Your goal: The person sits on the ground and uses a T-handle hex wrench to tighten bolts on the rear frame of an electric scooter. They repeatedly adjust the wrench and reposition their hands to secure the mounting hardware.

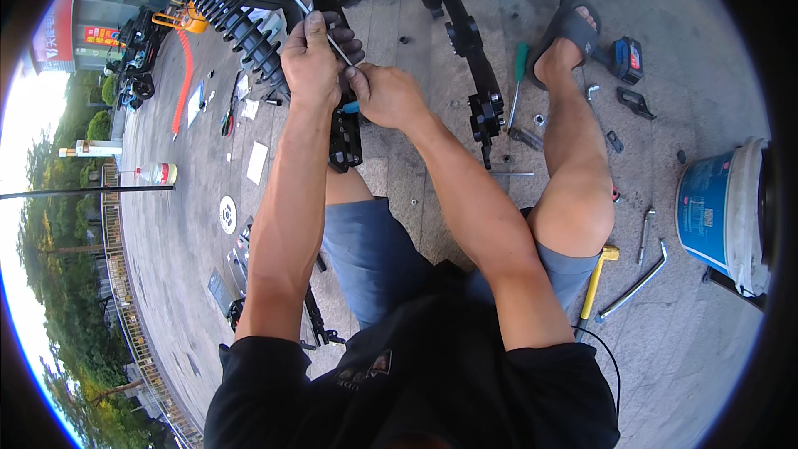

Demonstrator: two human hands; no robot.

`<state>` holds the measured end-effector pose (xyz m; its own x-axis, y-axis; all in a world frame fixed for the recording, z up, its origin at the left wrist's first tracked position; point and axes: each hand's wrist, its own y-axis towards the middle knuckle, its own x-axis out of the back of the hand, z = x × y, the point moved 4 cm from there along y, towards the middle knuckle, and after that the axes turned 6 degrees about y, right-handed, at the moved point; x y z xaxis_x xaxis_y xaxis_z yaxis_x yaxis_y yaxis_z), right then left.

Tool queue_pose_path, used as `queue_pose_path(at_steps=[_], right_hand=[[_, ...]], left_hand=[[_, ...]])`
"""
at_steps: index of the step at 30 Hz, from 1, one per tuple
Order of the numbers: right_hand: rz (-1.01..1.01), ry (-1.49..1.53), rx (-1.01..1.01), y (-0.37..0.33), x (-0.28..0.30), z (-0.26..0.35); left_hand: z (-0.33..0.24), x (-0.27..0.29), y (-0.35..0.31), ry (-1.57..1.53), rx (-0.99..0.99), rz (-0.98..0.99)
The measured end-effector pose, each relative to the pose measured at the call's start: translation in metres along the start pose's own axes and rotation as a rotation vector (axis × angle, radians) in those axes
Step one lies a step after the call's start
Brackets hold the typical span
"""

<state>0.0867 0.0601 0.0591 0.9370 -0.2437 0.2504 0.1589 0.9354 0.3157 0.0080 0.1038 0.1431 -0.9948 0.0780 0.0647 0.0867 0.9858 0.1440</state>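
A thin silver metal rod (339,49) slants between my hands, just in front of a dark vehicle frame. My left hand (312,62) is closed on it, thumb up, and its bright upper end (300,4) sticks out past the fingers. At the rod's lower end, the thumb and fingers of my right hand (389,96) are pinched together. A small blue piece (350,107) shows under the right hand; what it belongs to is hidden. To the left stands a black coil-spring shock absorber (241,29), and to the right a black fork leg (472,58) reaches down. Dark smudges mark my fingers.
On the paving at right lie a green-handled screwdriver (519,75), a cordless tool battery (628,60), a yellow hammer (597,283) and a bent metal bar (636,284). Beyond stands a blue-white bucket (719,208). Left are a brake disc (228,214) and a red coiled hose (184,75).
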Motion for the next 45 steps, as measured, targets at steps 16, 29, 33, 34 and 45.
queue_pose_path(at_steps=[16,29,33,34,45], right_hand=[[0.039,0.072,0.088,-0.022,0.027,0.002],[0.049,0.107,0.186,-0.033,0.010,-0.001],[0.057,0.154,0.237,-0.037,0.008,-0.004],[0.061,0.140,0.266,-0.038,0.008,-0.004],[-0.180,0.068,0.474,-0.035,0.001,0.000]], left_hand=[[-0.035,0.026,-0.060,0.220,-0.195,0.214],[-0.033,0.038,-0.096,0.248,-0.306,0.266],[-0.032,0.046,-0.111,0.402,-0.424,0.333],[-0.032,0.049,-0.118,0.456,-0.438,0.352],[0.012,0.028,-0.186,0.699,-0.701,0.236]])
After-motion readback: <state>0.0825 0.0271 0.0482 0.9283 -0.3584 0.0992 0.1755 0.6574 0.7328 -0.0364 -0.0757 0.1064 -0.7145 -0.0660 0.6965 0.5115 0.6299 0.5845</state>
